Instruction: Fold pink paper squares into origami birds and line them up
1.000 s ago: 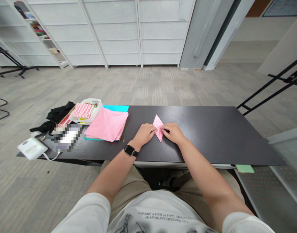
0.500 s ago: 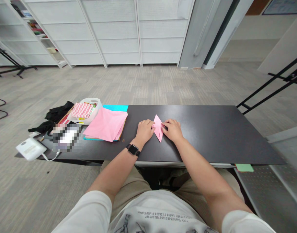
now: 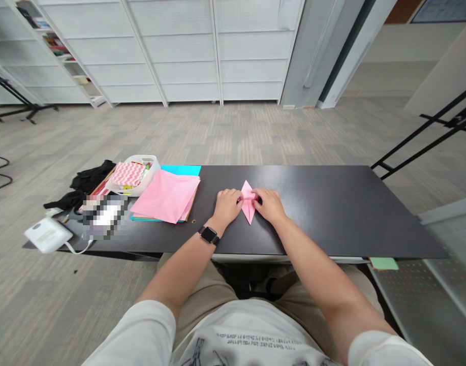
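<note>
A small pink folded paper (image 3: 248,205), shaped like a narrow diamond, lies on the black table (image 3: 332,213) in front of me. My left hand (image 3: 227,204), with a dark watch on its wrist, presses the paper's left edge with curled fingers. From the other side, my right hand (image 3: 268,204) has its fingers bent onto the paper's right half near the middle. Both hands touch the paper, which stays flat on the table.
A stack of pink and coloured paper sheets (image 3: 166,195) lies to the left, over a cyan sheet. Behind it stands a white basket (image 3: 135,175) with patterned paper. Black cloth (image 3: 88,178) and a white device (image 3: 48,235) sit at the table's left end. A green note (image 3: 383,263) lies near the right front corner.
Both hands have shifted slightly up along the pink paper towards its middle and closer together. The paper has stayed in place.
</note>
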### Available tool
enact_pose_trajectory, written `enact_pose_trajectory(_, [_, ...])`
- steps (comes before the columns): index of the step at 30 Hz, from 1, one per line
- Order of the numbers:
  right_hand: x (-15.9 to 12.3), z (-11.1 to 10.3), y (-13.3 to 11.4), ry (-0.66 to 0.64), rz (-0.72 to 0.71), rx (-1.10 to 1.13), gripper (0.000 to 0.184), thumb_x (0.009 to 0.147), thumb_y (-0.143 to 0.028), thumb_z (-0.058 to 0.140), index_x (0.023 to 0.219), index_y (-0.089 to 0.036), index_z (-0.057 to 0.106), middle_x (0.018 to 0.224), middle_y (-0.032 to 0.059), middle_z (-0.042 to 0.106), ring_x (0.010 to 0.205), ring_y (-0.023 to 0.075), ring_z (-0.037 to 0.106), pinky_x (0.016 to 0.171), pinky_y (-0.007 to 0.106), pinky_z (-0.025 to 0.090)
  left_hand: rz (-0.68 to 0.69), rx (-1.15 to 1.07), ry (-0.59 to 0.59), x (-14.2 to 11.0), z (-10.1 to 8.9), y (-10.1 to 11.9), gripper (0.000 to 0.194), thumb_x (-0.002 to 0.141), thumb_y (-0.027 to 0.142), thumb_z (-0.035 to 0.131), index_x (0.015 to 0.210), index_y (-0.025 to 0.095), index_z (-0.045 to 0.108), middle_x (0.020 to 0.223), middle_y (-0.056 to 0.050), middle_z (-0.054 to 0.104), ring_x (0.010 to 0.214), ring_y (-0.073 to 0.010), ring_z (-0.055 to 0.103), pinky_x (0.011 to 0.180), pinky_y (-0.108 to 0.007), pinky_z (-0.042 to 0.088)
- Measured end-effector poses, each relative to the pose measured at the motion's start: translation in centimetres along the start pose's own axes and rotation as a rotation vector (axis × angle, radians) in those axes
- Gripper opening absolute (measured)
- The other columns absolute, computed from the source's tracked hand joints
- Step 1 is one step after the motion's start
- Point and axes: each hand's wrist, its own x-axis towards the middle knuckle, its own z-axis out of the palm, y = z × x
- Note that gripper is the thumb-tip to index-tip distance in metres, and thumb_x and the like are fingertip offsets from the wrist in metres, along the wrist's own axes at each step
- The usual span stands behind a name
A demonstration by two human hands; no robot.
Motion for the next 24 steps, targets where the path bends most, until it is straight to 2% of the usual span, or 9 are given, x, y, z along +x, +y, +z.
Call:
enact_pose_trajectory(5, [-0.2,-0.5,0.0,-0.053,-0.055,-0.062,0.019,0.096,-0.020,0.062,0.103,-0.028,0.078,0.106,0.0048,0.074,0.103,0.0251,0.062,0.092,0.040,0.035,0.071,0.008,-0.006,-0.2,-0.1,-0.1,0.011,0.102,0.026,0.060,0.101,0.026,0.071,0.107,-0.005,0.071,0.105,-0.0253,0.059,0.092,-0.043,0.039])
enact_pose_trajectory(10, [-0.8,-1.2,-0.1,-0.085,-0.110,-0.066,0.028,0.093,-0.014,0.060,0.104,-0.028,0.081,0.108,0.0052,0.074,0.104,0.0243,0.061,0.095,0.041,0.035,0.140,-0.009,-0.017,-0.8,-0.6,-0.2,0.015,0.098,0.021,0.063,0.100,0.026,0.077,0.108,-0.004,0.072,0.105,-0.0242,0.059,0.094,-0.043,0.040])
enact_pose_trajectory(15, [-1.0,-1.3,-0.2,-0.090,-0.117,-0.070,0.021,0.097,-0.025,0.063,0.105,-0.029,0.082,0.109,0.0060,0.074,0.103,0.0242,0.061,0.095,0.041,0.035,0.164,0.012,-0.023,-1.2,-1.0,0.1,0.018,0.101,0.030,0.062,0.096,0.025,0.079,0.105,-0.005,0.073,0.103,-0.0242,0.059,0.095,-0.043,0.040])
enact_pose_trajectory(20, [-0.8,-0.9,-0.3,-0.089,-0.137,-0.092,0.023,0.098,-0.027,0.065,0.112,-0.031,0.082,0.109,0.0052,0.074,0.103,0.0240,0.061,0.094,0.041,0.034,0.169,0.076,-0.038,-0.8,-0.6,0.2,0.025,0.107,0.032,0.054,0.113,0.027,0.078,0.109,-0.007,0.073,0.104,-0.0251,0.059,0.092,-0.043,0.040])
enact_pose_trajectory(24, [-0.6,-0.7,-0.5,-0.093,-0.127,-0.118,0.025,0.100,-0.027,0.063,0.113,-0.034,0.084,0.110,0.0052,0.074,0.104,0.0243,0.059,0.094,0.042,0.034,0.172,0.108,-0.054,-0.7,-0.5,0.4,0.028,0.108,0.031,0.052,0.114,0.028,0.080,0.108,-0.008,0.071,0.103,-0.0252,0.057,0.090,-0.043,0.039])
